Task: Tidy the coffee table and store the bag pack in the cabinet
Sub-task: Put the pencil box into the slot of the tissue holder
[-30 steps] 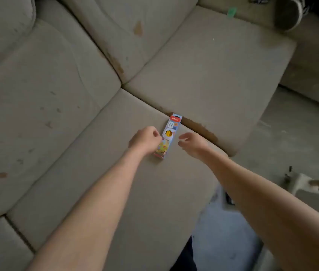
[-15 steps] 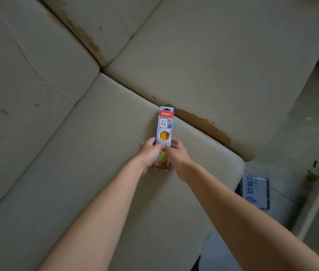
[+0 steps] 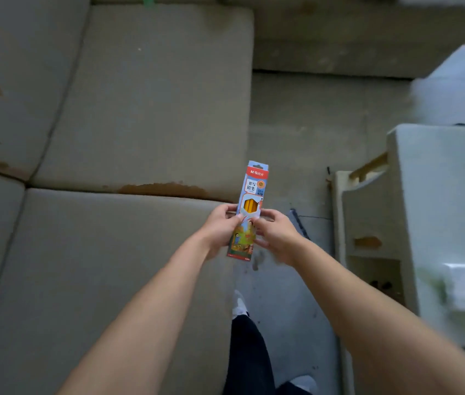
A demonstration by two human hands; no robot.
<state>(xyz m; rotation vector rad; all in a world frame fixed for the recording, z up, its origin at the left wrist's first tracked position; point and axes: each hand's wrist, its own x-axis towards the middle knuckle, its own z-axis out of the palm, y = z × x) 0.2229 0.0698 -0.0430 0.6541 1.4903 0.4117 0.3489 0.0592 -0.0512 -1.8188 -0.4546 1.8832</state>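
Head view, single entry.

Item: pencil box (image 3: 250,212), slim carton, red header at its far end, clear window showing yellow pencils, picture panel on its near half. Held in the air, long axis pointing away from the person, just off the sofa's (image 3: 140,109) front edge and over the floor (image 3: 311,138); it touches neither.

Left hand (image 3: 219,228): closed on the pencil box's left edge, thumb on the printed face, near half of the box.

Right hand (image 3: 275,233): closed on the pencil box's right edge, opposite the left hand; fingers somewhat blurred.

Sofa: beige cushions to the left of the pencil box, brown worn patches along the seams.

Worktop (image 3: 439,195): pale, blurred, to the right of the pencil box; a white object on it cannot be identified. Whether this is the coffee table cannot be told with certainty.

Not visible: bag pack, cabinet.

Step in hand, as judged: a stray item is lifted clear of the sofa and carried for putting away; tidying looks early.

Next move calls for: keeping the two-sided hold or passing to one hand, turning toward a storage spot, setting the box down flat.
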